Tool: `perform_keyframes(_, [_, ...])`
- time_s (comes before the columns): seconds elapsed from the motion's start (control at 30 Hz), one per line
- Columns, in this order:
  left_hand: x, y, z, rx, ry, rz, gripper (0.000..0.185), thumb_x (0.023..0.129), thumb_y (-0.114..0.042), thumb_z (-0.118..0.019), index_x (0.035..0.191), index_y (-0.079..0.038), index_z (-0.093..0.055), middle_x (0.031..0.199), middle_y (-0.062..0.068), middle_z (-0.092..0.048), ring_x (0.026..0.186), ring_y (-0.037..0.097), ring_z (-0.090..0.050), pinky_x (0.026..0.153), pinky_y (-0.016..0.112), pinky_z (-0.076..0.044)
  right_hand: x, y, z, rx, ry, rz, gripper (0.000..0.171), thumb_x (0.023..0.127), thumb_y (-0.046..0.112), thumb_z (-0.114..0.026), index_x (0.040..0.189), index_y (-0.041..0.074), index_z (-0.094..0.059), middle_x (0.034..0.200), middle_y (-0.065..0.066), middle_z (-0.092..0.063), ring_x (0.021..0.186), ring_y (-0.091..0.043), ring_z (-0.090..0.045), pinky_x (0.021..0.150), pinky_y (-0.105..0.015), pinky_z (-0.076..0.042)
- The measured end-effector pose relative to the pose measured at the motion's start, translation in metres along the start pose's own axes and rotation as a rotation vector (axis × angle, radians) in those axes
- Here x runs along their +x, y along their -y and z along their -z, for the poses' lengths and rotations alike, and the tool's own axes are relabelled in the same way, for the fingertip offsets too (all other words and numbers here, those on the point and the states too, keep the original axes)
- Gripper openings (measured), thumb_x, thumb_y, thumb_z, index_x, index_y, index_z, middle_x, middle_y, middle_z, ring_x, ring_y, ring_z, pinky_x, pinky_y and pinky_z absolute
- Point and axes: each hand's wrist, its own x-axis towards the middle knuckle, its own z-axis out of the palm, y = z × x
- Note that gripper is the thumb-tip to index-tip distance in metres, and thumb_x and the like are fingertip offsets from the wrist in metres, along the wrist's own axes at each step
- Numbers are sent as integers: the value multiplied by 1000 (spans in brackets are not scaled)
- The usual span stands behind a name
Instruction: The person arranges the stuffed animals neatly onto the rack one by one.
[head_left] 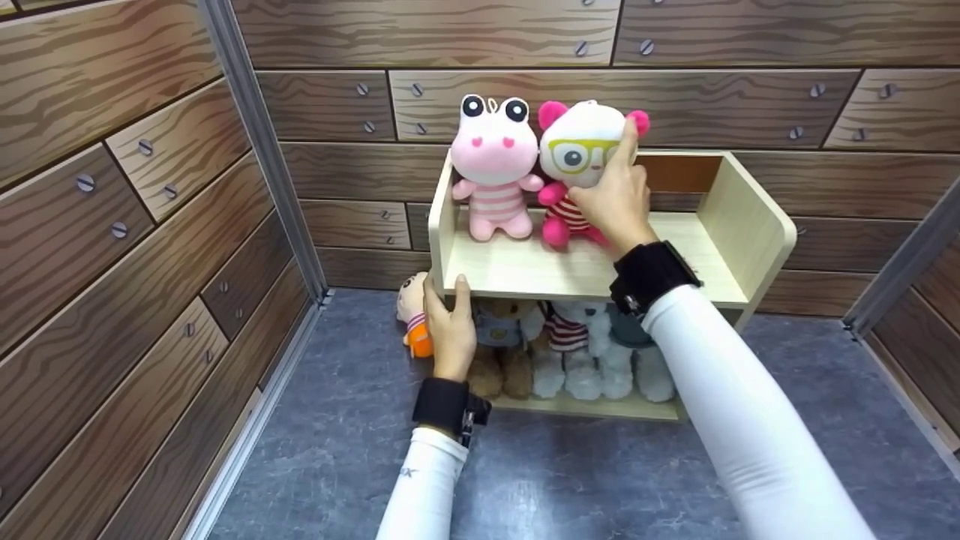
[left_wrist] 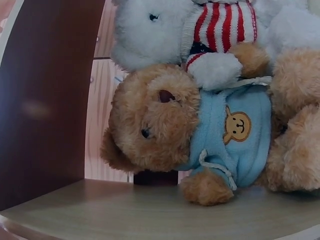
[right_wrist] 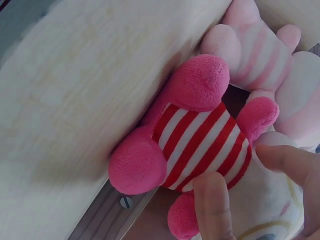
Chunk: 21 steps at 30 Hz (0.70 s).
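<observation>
A plush bear with pink ears, yellow glasses and a red-striped body sits on the upper board of a small wooden shelf. My right hand holds it at the head, with the thumb by the chin and a finger up along the face. In the right wrist view, a finger lies in front of the bear's striped body. Left of it sits a pink plush frog, apart from my hands. My left hand grips the shelf's left side panel near its front edge.
Below, the shelf holds a brown teddy bear in a light blue top and white plush toys, one in a striped sweater. A doll in orange is on the floor left of the shelf. Wood-patterned walls stand behind and beside.
</observation>
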Motion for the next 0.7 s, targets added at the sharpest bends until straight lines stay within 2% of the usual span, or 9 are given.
perform_keyframes(0.2, [-1,-1,-4,-4,-2,-7,62,101,-34,-56,152,-6,-36,152,18,-42,143,31,-37,119,45,-26,-4,-5,3,-43,-26,18,120,78,17,-79,160,26,8,132,-35,-45,117,-46,-53,102,-54,-42])
perform_keyframes(0.4, [0,-1,-4,0,-3,-25,61,101,-35,-56,151,-6,-37,152,18,-43,143,31,-37,119,45,-26,-14,-10,9,-210,-38,57,122,79,18,-77,159,29,14,129,-34,-42,99,-50,-60,86,-58,-48])
perform_keyframes(0.57, [1,2,-2,2,-14,-43,58,100,-32,-57,149,-5,-40,149,18,-46,140,31,-41,118,44,-28,-31,-19,19,-290,-65,110,124,78,16,-75,158,30,19,125,-32,-40,82,-40,-58,70,-51,-50])
perform_keyframes(0.7, [2,2,1,6,-14,-24,61,101,-34,-57,151,-5,-38,150,19,-44,141,31,-40,118,44,-27,-46,-35,35,-273,-121,134,116,81,17,-75,161,26,10,129,-31,-39,80,-35,-53,63,-47,-50])
